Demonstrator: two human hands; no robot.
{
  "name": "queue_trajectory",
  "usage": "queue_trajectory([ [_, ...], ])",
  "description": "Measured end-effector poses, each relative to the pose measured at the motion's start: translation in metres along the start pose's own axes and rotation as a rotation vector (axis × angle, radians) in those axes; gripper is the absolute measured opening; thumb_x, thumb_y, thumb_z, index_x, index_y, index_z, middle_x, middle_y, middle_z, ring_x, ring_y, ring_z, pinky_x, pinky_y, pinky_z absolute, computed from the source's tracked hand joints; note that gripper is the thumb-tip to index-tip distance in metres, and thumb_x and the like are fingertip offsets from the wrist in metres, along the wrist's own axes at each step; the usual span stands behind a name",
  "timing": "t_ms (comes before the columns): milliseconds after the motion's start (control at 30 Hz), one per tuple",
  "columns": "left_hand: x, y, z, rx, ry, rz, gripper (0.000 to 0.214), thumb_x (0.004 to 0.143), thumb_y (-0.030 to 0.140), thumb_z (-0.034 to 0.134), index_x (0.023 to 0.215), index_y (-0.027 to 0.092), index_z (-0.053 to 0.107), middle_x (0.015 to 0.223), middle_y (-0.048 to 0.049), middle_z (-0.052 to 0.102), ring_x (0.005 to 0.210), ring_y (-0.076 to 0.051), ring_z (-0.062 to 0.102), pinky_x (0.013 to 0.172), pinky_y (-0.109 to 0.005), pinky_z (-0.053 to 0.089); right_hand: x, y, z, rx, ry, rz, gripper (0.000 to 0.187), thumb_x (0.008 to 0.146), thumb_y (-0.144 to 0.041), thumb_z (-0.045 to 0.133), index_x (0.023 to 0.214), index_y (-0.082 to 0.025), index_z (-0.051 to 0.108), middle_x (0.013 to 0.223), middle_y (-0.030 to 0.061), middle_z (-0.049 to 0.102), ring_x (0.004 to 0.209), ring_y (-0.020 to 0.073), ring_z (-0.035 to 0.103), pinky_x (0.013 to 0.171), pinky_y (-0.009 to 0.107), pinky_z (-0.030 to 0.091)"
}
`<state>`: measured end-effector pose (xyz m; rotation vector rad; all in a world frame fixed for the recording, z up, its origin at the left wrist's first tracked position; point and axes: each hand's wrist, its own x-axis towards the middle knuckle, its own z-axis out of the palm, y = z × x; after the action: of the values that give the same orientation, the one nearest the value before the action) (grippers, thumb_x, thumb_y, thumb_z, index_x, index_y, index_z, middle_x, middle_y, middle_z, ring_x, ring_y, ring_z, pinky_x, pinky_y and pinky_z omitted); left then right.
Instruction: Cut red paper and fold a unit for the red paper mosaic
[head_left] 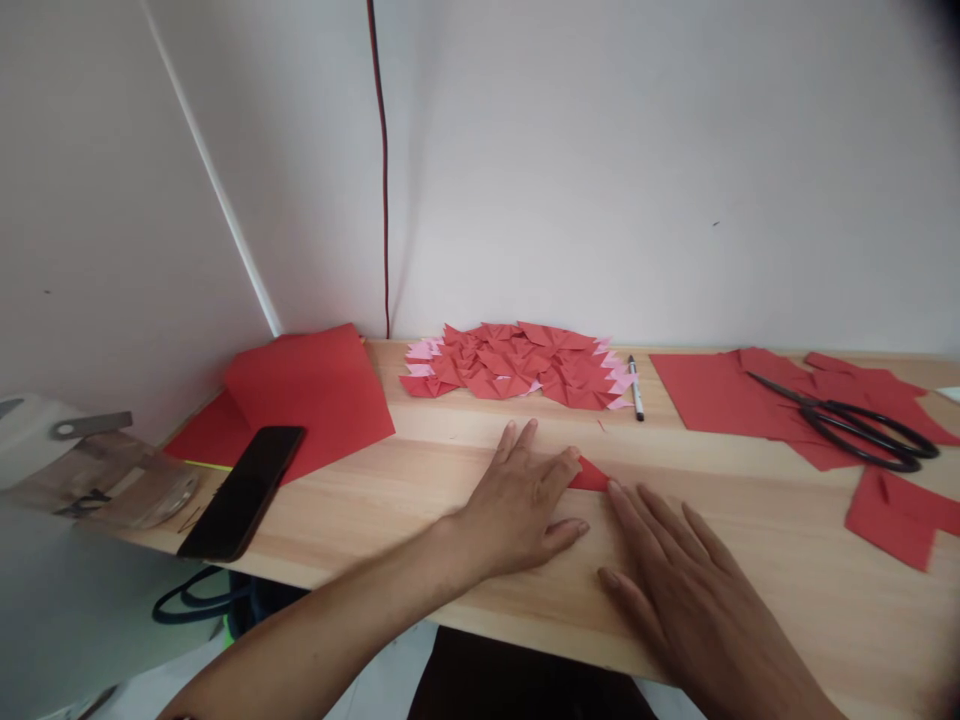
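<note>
A small piece of folded red paper (591, 475) lies flat on the wooden table, partly covered by my left hand. My left hand (525, 495) rests over it with fingers spread and a fingertip pressing on the paper. The fingertips of my right hand (675, 560) touch the paper's right corner; that hand lies stretched out, palm down. Just beyond my hands, against the wall, is a pile of folded red and pink paper pieces (525, 365). A marker pen (637, 388) lies to the right of that pile.
Black-handled scissors (855, 420) lie on cut red paper (705, 390) at the right, with another red piece (892, 520) nearer. On the left are large red sheets (315, 390), a black phone (244, 490) and a clear plastic container (127, 480). A cable (385, 170) hangs down the wall.
</note>
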<state>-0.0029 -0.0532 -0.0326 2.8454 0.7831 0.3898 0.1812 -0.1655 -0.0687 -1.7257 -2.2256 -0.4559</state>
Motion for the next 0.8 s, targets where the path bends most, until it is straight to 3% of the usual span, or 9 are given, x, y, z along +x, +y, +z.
queue_trajectory([
  [300,-0.007,-0.004,-0.005,0.051,-0.041,0.005,0.063,0.092,0.056,0.033,0.143,0.019,0.032,0.15,-0.0015,0.034,0.143,-0.032,-0.001,0.115,-0.055,0.003,0.001,0.0,-0.003,-0.041,-0.014,-0.002,0.063,0.092,-0.045,0.037,0.141,-0.006,0.033,0.135,0.0181,0.053,0.126,0.0328,0.046,0.103,0.052,0.034],
  [567,-0.019,-0.009,-0.011,0.113,-0.086,0.019,0.056,0.095,0.05,0.028,0.145,0.024,0.029,0.151,-0.0003,0.03,0.144,-0.025,0.002,0.116,-0.054,0.006,0.001,0.0,-0.002,-0.041,0.004,0.006,0.061,0.092,-0.045,0.036,0.14,-0.007,0.035,0.135,0.0167,0.053,0.126,0.0319,0.047,0.104,0.051,0.032],
  [800,-0.038,-0.007,-0.013,0.107,-0.09,-0.045,0.059,0.095,0.052,0.026,0.146,0.023,0.026,0.153,0.0,0.026,0.144,-0.027,-0.004,0.115,-0.057,0.007,0.002,0.0,-0.005,-0.049,-0.009,0.001,0.059,0.093,-0.044,0.035,0.139,-0.007,0.037,0.135,0.0154,0.053,0.125,0.0318,0.048,0.103,0.052,0.032],
])
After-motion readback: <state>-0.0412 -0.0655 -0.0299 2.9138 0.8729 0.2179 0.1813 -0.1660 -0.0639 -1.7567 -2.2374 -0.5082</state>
